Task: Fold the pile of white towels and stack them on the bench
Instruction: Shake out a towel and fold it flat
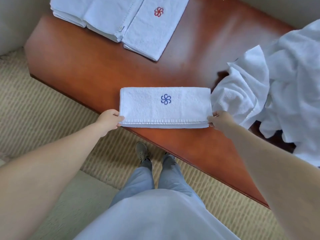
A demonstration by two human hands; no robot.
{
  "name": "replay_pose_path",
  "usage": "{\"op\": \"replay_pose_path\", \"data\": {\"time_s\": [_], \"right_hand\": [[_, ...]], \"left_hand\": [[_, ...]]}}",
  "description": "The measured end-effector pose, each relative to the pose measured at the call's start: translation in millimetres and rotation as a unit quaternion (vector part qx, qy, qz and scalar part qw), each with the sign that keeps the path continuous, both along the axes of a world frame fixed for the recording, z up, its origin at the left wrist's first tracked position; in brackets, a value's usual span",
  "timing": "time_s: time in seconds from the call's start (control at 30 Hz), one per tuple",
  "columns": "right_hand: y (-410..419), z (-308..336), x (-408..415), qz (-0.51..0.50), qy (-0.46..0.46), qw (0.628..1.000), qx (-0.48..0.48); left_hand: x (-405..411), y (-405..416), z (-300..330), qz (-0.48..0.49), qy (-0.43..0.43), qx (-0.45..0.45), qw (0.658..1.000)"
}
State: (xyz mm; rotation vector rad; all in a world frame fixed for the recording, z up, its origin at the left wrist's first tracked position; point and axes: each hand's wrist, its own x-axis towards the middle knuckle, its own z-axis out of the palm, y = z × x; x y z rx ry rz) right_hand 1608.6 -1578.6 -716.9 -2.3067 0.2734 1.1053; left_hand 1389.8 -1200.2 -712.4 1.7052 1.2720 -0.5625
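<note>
While both hands pinch its near corners, these lines hold:
Folded towel (165, 107): flat at the surface's (90, 66) near edge, blue emblem up
Left grip (109, 119): fingers and thumb closed on the towel's 9 o'clock corner
Right grip (220, 120): closed likewise on the 3 o'clock corner
Unfolded pile (277, 84): crumpled at 3 o'clock, touching the towel
Finished stacks (121, 19): at 11 o'clock, well apart, one with a red emblem

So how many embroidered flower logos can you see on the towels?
2: a blue logo on the folded towel being held, a red logo on the far stack. Others may be hidden.
</note>
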Motion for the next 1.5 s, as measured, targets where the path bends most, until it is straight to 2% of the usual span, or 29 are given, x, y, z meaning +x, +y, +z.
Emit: {"op": "replay_pose_path", "data": {"time_s": [0.23, 0.33, 0.43, 0.57, 0.7, 0.87, 0.93, 1.0, 1.13, 1.2, 1.37, 1.43, 1.5], "right_hand": [[-7.1, -3.1, -11.7, -0.009, -0.009, 1.0, 0.006], [-5.0, -6.2, -18.3, 0.02, -0.029, 0.999, -0.011], [2.8, -9.4, -24.0, 0.043, -0.053, 0.997, -0.026], [3.9, -17.8, -31.3, 0.081, -0.057, 0.993, -0.059], [3.9, -25.9, -38.6, 0.066, -0.08, 0.992, -0.066], [9.4, -13.1, -44.9, 0.04, -0.113, 0.988, -0.095], [20.0, -7.5, -52.9, 0.044, -0.175, 0.98, -0.086], [42.2, -6.9, -60.4, 0.098, -0.23, 0.967, -0.048], [99.7, -22.9, -63.9, 0.24, -0.296, 0.925, 0.009], [117.6, -42.5, -65.1, 0.285, -0.318, 0.904, 0.011], [112.9, -87.1, -74.3, 0.341, -0.408, 0.847, -0.001], [103.5, -89.0, -68.8, 0.363, -0.427, 0.828, 0.002], [84.6, -85.2, -60.0, 0.366, -0.426, 0.827, -0.016]], "left_hand": [[-5.7, 0.8, -11.5, -0.001, 0.005, 0.003, 1.0], [-11.4, -1.4, -23.3, -0.017, 0.014, 0.002, 1.0], [-14.6, -5.7, -30.9, 0.021, -0.006, -0.006, 1.0], [-18.9, -10.4, -32.5, -0.017, -0.004, 0.024, 1.0], [-23.9, -12.7, -39.1, -0.048, -0.002, 0.054, 0.997], [-23.2, -17.0, -23.1, -0.127, 0.042, 0.152, 0.979], [-21.4, -23.0, -15.1, -0.11, -0.01, 0.239, 0.965], [-12.2, -33.9, -12.6, -0.148, -0.067, 0.29, 0.943], [35.3, -62.9, -27.8, -0.316, -0.132, 0.271, 0.9], [59.1, -76.3, -48.9, -0.39, -0.155, 0.284, 0.862], [58.0, -83.2, -102.4, -0.457, -0.179, 0.367, 0.79], [53.7, -78.1, -105.3, -0.458, -0.189, 0.384, 0.779], [41.5, -66.4, -101.3, -0.447, -0.175, 0.386, 0.788]]}}
